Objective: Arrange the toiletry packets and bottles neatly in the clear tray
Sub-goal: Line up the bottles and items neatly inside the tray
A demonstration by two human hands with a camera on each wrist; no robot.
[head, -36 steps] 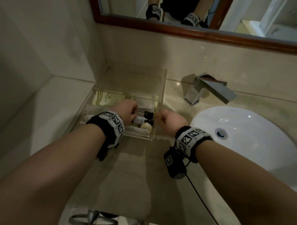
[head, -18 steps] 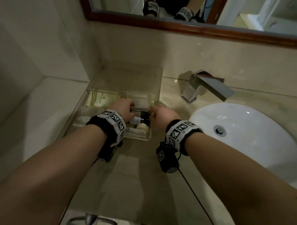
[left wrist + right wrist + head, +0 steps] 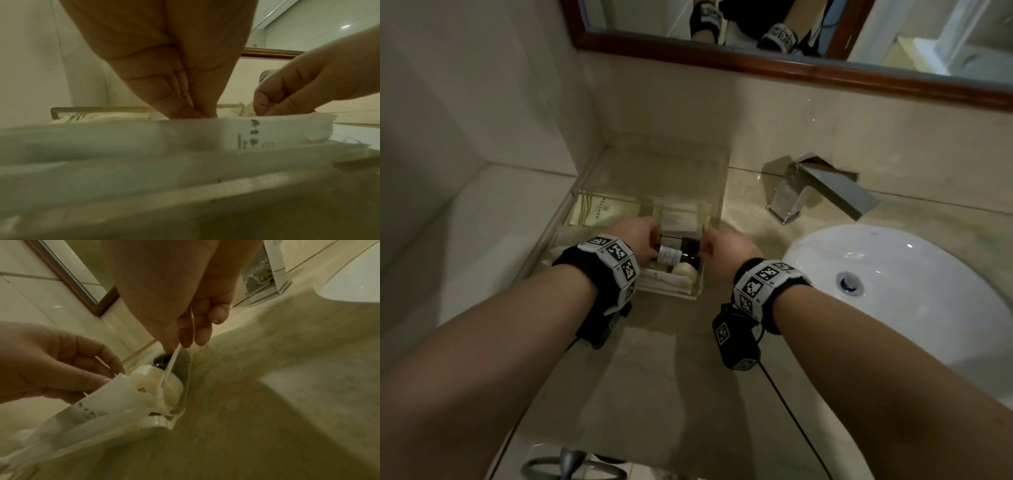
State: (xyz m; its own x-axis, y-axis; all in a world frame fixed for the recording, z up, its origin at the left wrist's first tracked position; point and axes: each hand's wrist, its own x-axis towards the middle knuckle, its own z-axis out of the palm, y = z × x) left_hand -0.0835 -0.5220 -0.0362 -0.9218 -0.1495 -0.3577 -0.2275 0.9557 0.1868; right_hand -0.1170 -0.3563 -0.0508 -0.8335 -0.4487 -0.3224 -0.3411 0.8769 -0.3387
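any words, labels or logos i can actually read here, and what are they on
No text reads clearly.
Cream packet at the tray's back left: emblem and a printed line, too small.
Dark bottle: white label, print blurred.
White packet along the near wall: dark characters, too blurred to read.
Wristbands: square coded markers, no words.

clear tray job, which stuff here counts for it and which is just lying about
Part of the job:
clear tray
dark-capped bottles
round soap
white packets
green-striped packet

Just lying about:
faucet
sink
mirror
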